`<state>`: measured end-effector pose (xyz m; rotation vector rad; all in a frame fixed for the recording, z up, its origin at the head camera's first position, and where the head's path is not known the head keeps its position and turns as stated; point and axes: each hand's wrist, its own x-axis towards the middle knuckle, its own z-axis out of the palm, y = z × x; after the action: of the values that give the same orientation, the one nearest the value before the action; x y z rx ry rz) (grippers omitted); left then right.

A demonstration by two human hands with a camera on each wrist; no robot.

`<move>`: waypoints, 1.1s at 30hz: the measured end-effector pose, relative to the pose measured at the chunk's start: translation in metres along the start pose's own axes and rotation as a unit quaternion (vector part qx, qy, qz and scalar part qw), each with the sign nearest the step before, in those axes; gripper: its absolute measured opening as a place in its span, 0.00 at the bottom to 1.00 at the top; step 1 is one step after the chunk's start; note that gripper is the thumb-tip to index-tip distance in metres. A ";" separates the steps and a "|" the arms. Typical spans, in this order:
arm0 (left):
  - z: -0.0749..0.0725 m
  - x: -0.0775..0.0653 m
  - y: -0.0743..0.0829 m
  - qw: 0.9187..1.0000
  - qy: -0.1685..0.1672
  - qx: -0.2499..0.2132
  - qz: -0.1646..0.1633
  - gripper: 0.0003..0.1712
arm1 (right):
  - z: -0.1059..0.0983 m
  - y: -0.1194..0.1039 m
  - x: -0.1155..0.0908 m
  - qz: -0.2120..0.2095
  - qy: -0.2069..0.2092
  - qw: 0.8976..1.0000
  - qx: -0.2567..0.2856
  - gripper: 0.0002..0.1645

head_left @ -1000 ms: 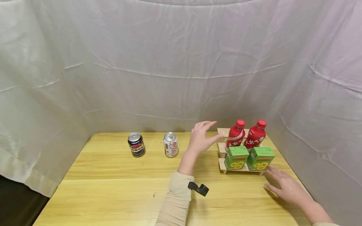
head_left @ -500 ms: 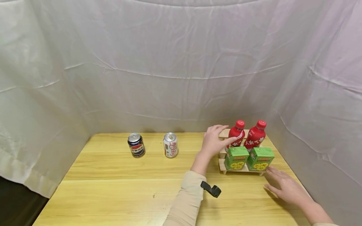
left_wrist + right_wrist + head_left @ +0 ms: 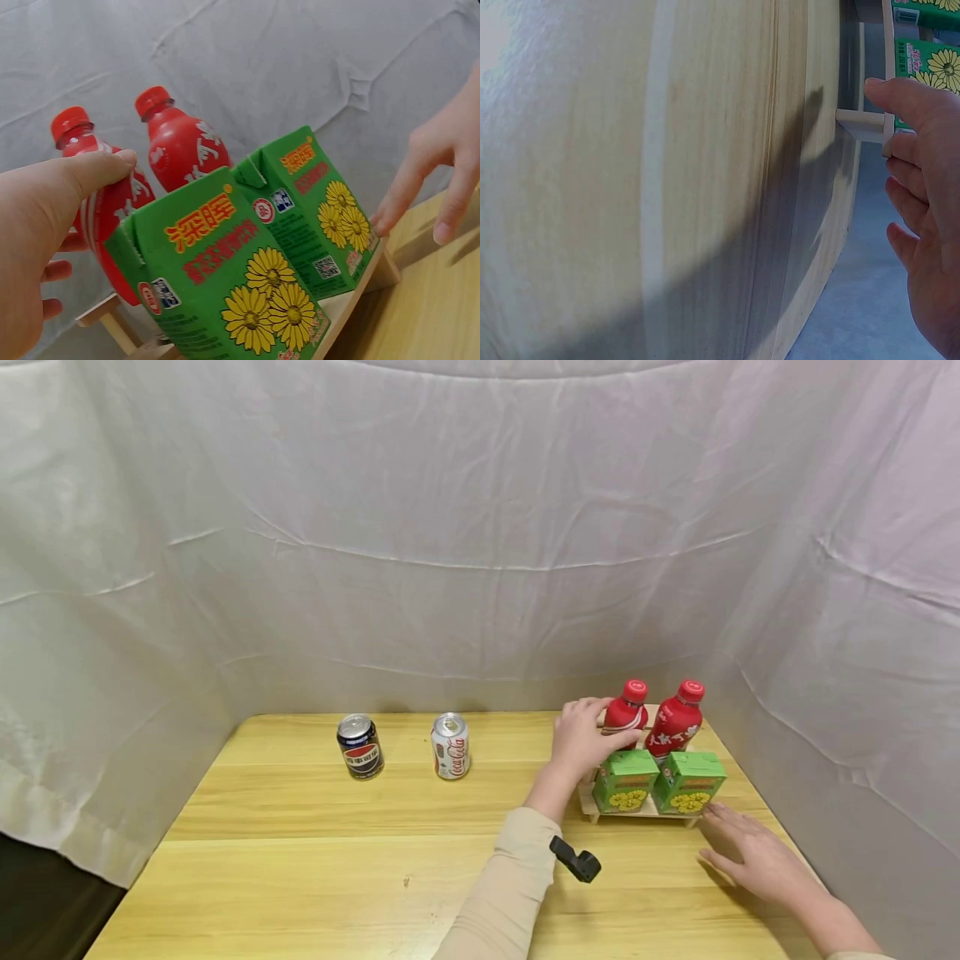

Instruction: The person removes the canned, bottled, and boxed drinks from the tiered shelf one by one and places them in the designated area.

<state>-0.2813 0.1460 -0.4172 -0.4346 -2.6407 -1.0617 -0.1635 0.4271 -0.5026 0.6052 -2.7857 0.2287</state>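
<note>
On a small stepped wooden rack stand two red bottles behind two green drink cartons with yellow flowers. My left hand is at the left red bottle, its thumb across the front and fingers at the far side. In the left wrist view that thumb lies over the bottle, and several fingertips show left of it. The right red bottle stands beside it. My right hand lies with fingers extended at the rack's front right corner, near the right carton. The left carton partly hides the gripped bottle's base.
A dark Pepsi can and a white Coca-Cola can stand upright on the wooden table, left of the rack. Grey cloth hangs behind and along both sides. A black camera mount sits on the left wrist.
My left hand has moved right, from beside the rack to the left red bottle, and its thumb now crosses the bottle's front. My right hand, the cartons and cans stay put.
</note>
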 end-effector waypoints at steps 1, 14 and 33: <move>0.002 0.000 0.001 1.000 0.005 0.010 0.001 0.42 | 0.000 0.000 0.000 0.000 0.000 1.000 0.000 0.35; 0.007 0.004 0.003 0.986 0.058 0.150 0.051 0.37 | 0.000 0.000 0.000 0.005 -0.003 1.000 0.002 0.34; 0.005 0.001 -0.005 0.983 0.124 0.129 0.050 0.36 | -0.002 -0.003 0.001 0.020 -0.018 1.000 0.008 0.35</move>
<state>-0.2852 0.1460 -0.4235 -0.3490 -2.4596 -0.6817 -0.1625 0.4243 -0.5005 0.5618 -2.8357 0.2503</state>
